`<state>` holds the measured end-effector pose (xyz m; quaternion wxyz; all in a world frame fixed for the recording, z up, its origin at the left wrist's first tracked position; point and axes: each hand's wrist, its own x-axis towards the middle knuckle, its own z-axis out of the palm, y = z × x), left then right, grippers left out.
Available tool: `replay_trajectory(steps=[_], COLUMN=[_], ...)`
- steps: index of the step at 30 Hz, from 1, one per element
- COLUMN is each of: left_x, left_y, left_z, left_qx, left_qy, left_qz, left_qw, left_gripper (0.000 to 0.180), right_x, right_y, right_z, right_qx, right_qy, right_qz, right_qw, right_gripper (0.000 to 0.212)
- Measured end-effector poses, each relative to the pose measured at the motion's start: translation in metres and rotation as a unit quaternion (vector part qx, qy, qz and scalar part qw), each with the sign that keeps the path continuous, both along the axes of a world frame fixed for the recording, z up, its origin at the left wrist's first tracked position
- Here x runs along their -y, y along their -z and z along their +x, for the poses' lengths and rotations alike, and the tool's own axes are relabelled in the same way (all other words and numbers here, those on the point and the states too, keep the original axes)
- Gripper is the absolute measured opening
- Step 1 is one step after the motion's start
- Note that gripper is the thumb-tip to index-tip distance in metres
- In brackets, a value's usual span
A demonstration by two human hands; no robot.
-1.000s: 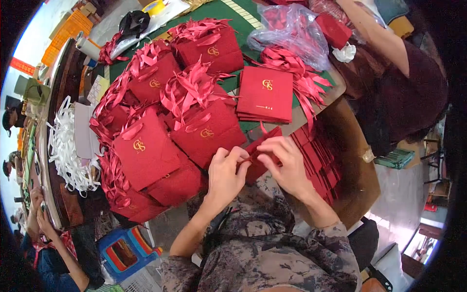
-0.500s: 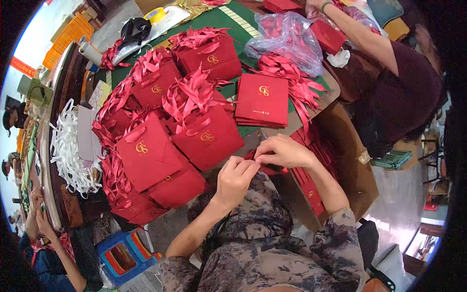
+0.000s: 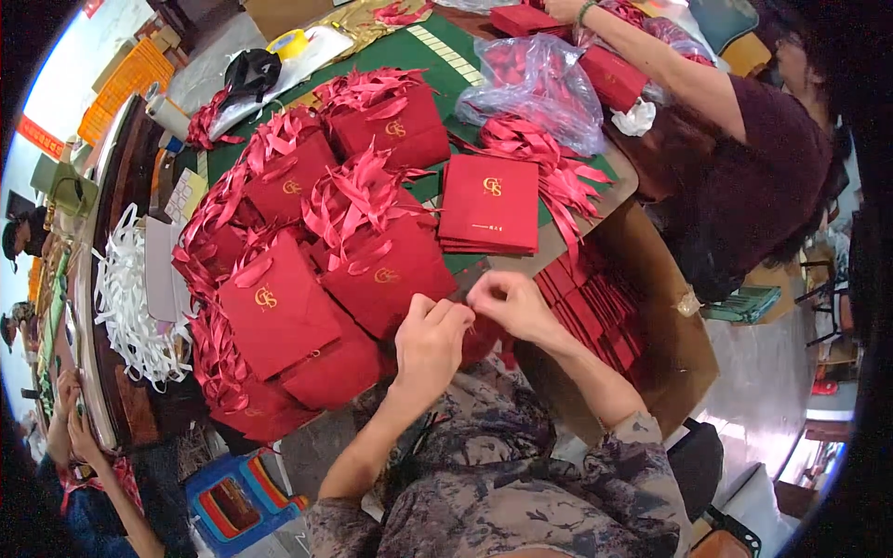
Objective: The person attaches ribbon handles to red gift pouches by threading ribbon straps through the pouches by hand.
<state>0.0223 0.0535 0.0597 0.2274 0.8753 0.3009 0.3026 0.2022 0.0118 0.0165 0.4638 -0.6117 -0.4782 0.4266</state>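
Because both bare hands meet just above the camouflage-patterned lap, the dark red card piece (image 3: 480, 340) between them is largely covered. It lies below the fingertips, just beside the left hand (image 3: 430, 342), whose fingers are curled inward; the right hand (image 3: 514, 305) arches over with thumb and forefinger bent toward each other. Whether either is clamped on the piece or on a ribbon end I cannot tell; the close, raised pose suggests fine fingertip work.

Beside the right forearm, a brown cardboard carton (image 3: 684, 349) holds flat red bags (image 3: 595, 307) on edge in rows, presumably so single ones lift out easily. To the left, red card bags with gold emblems (image 3: 386, 298) are crowded together, their glossy rose ribbons facing up, probably to keep the loops uncrushed. Beyond the hands, a squared stack of red bags (image 3: 488, 205) lies beside a loose rose ribbon bundle (image 3: 549, 163), likely within reach on purpose. Farther off are a clear plastic bag (image 3: 530, 93) and a co-worker's hand (image 3: 566, 9).

Compared with one second ago, the red piece sits lower and is more hidden, and the co-worker's hand has come into view.
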Motion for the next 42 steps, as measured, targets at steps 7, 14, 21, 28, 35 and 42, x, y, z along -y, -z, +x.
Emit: replay_trajectory(steps=[7,14,21,28,35,42], left_x=[0.006,0.003,0.003,-0.002,-0.004,-0.003], left_y=[0.013,0.035,0.034,0.036,0.028,0.027], left_z=[0.001,0.016,0.022,0.028,0.028,0.027], left_qx=[0.032,0.004,-0.006,0.026,0.049,0.033], left_qy=[-0.046,-0.089,-0.098,-0.106,-0.065,-0.042], left_qz=[-0.080,0.016,0.038,0.039,0.026,0.044], left_qw=[0.995,0.996,0.994,0.993,0.996,0.998], left_gripper=[0.013,0.024,0.020,0.013,0.009,0.011], right_x=[-0.006,-0.006,0.005,0.010,0.019,0.020], right_y=[-0.012,-0.010,-0.006,-0.015,-0.019,-0.018], right_z=[0.010,0.021,0.031,0.020,0.018,0.018], right_qx=[-0.053,0.055,0.306,0.148,0.048,0.032], right_qy=[-0.026,0.048,0.093,0.030,0.014,0.018], right_qz=[0.006,0.083,-0.013,0.010,0.031,0.000], right_qw=[0.998,0.994,0.947,0.989,0.998,0.999], right_gripper=[0.014,0.018,0.025,0.017,0.019,0.021])
